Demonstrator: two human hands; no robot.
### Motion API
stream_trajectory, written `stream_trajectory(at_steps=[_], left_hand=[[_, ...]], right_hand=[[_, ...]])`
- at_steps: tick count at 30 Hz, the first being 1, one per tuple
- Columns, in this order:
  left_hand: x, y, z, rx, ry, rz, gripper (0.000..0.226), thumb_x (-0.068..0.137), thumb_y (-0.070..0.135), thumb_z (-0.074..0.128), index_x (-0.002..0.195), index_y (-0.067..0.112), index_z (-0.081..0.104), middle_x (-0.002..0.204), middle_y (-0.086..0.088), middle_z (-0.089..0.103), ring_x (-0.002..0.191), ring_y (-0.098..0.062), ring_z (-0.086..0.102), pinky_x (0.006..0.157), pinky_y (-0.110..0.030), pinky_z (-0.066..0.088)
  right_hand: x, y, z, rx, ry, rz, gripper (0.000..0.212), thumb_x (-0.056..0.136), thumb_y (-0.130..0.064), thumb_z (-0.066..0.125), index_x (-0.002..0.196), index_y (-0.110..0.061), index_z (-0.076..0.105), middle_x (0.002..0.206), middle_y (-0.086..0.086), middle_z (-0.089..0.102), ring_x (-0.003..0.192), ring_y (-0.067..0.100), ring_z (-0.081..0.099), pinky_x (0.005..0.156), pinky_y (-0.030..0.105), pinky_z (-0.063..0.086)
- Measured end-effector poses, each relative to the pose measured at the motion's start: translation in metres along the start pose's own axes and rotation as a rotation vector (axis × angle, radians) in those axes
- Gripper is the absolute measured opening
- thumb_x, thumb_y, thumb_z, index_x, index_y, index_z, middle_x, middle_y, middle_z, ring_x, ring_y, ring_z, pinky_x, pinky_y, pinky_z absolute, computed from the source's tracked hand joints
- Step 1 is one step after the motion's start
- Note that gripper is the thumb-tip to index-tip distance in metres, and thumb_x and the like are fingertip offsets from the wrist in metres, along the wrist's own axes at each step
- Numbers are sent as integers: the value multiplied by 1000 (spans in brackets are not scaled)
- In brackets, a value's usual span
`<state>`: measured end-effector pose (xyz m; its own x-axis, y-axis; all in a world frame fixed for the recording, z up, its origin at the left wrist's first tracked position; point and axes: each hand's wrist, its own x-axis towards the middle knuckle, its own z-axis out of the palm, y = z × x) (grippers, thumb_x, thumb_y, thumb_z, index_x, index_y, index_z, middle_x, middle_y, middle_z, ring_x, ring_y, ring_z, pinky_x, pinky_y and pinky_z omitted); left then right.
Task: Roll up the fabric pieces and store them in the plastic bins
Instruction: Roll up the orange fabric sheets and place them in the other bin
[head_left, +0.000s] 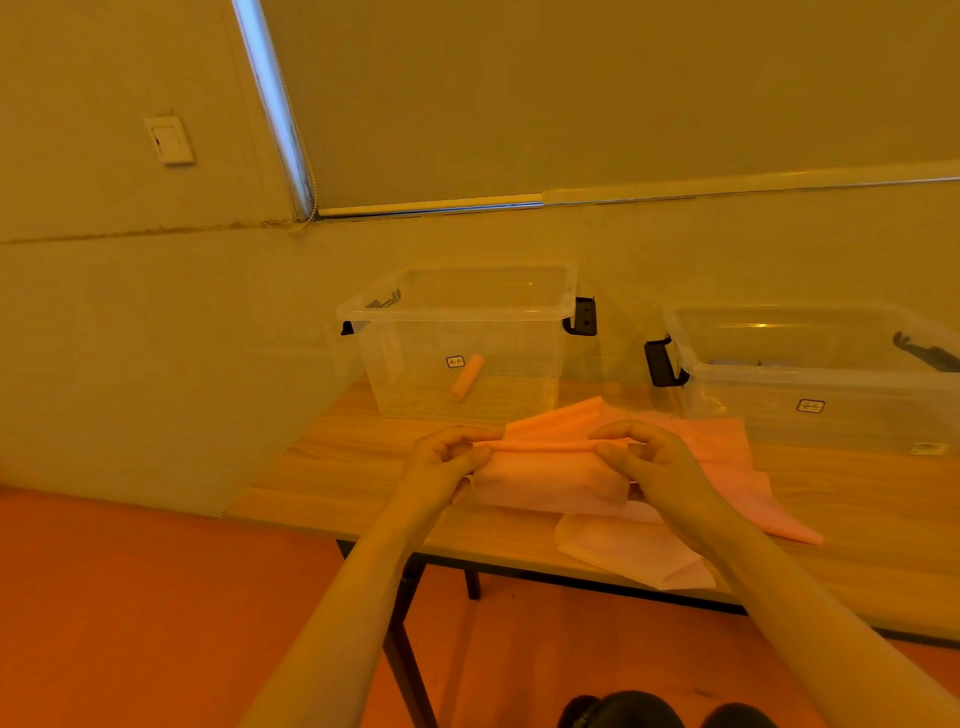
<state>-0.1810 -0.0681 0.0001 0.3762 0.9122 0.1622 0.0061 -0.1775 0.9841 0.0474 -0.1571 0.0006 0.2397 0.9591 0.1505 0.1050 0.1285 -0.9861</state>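
Just two hands (447, 462) (649, 462), fingers pinching one pink fabric piece (550, 478), before two bins (457, 338) (821, 374).

A wooden table (332, 467) on dark metal legs carries two clear plastic bins — the left bin (462, 343) and the right bin (821, 374) stand well apart at the back edge. Pink fabric pieces (727, 467) lie spread in front of them, one piece (623, 551) overhanging the near edge.

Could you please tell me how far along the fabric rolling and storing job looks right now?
Done: one rolled piece leans inside the left bin. In hand: left hand and right hand pinch a pink fabric piece, starting its roll. Left: loose fabric pieces on the table.
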Motion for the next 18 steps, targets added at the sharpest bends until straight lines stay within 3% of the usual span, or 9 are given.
stream_trajectory(at_steps=[4,8,13,18], left_hand=[[0,2,1,-35,11,-29,15,90,14,60,96,16,73,60,9,60,40,-6,35,37,-16,27],[1,4,3,-18,44,2,11,88,13,63,93,16,73,74,8,70,39,-5,37,37,-15,29],[1,5,3,54,28,-4,14,86,14,66,99,16,71,65,7,66,41,-6,39,39,-16,31],[2,5,4,139,-20,-7,6,91,22,60,90,20,66,63,5,60,39,-6,40,38,-20,30]], right_hand=[[1,-2,0,94,18,12,16,90,-11,59,98,-20,70,104,-4,65,90,14,65,66,28,55],[1,-5,0,145,18,16,13,88,-10,61,92,-17,71,88,-10,70,79,6,68,61,24,54],[2,-3,-2,51,64,-19,12,84,-10,67,90,-19,72,74,-8,69,74,7,67,63,26,56],[2,-3,-2,64,60,1,21,83,-8,68,98,-22,71,88,-6,72,77,6,69,62,22,56]])
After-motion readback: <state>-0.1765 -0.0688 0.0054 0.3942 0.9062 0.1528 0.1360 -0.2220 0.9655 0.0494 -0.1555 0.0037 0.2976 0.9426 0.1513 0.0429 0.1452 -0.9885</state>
